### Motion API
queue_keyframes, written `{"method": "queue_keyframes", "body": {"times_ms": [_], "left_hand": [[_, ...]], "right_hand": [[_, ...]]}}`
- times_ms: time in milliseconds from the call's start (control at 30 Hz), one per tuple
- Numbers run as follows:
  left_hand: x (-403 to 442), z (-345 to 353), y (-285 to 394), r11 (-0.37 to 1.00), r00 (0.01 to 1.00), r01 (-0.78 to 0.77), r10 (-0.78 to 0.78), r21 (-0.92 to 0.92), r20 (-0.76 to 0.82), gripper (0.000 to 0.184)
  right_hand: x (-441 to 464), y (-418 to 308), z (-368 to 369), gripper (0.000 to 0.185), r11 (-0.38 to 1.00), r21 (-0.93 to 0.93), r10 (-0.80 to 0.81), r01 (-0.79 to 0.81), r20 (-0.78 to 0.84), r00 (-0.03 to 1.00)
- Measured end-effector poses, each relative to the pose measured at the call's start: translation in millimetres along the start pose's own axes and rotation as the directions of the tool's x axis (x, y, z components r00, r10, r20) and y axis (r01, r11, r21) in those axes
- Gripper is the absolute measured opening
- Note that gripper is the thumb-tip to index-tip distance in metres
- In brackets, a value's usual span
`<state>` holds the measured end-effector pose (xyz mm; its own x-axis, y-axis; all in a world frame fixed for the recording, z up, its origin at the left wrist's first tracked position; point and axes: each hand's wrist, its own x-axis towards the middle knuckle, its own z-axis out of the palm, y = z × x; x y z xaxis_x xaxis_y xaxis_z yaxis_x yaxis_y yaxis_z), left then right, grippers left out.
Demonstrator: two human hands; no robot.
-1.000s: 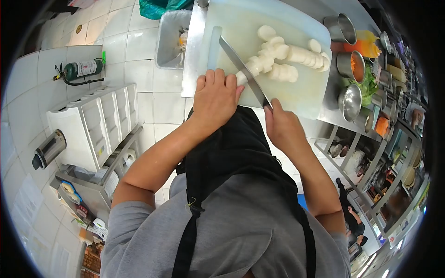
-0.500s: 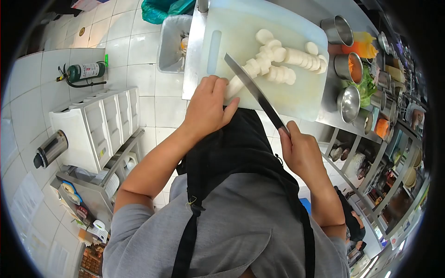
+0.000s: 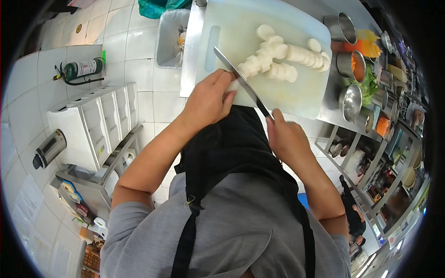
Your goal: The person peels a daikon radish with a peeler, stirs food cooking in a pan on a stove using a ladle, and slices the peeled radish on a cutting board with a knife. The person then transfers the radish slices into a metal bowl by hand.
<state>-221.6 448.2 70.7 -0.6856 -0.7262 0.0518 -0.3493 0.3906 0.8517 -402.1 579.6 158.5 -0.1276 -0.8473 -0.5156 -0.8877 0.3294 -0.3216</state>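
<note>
My right hand (image 3: 289,139) is wrapped round the handle of a long kitchen knife (image 3: 246,87). Its blade slants across the near left part of a white cutting board (image 3: 292,95), close beside my left fingertips. With bent fingers, my left hand (image 3: 209,98) grips the end of a white radish (image 3: 235,86), mostly hidden by the hand and blade. To the right of the blade, thick round radish slices (image 3: 265,59) lie in overlapping rows. A few rounds (image 3: 265,31) sit at the far end of the rows.
Right of the board stand metal bowls (image 3: 349,102), one with orange shreds (image 3: 357,67), plus yellow-orange bottles (image 3: 364,44) and leafy greens (image 3: 368,85). A grey bin (image 3: 169,39) is at the left table edge. Further left are white drawers (image 3: 95,125) and a fire extinguisher (image 3: 82,69). Another person (image 3: 354,215) is far right.
The knife and my right hand have shifted left, bringing the blade nearer my left fingers and the radish end. My left hand has moved slightly.
</note>
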Motion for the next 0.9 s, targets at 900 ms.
{"method": "queue_keyframes", "body": {"times_ms": [900], "left_hand": [[-20,19,-7,0.997,0.963,0.013,0.007,0.070,-0.269,0.022]], "right_hand": [[-47,6,-26,0.017,0.984,-0.149,-0.095,0.096,0.019,0.995]]}}
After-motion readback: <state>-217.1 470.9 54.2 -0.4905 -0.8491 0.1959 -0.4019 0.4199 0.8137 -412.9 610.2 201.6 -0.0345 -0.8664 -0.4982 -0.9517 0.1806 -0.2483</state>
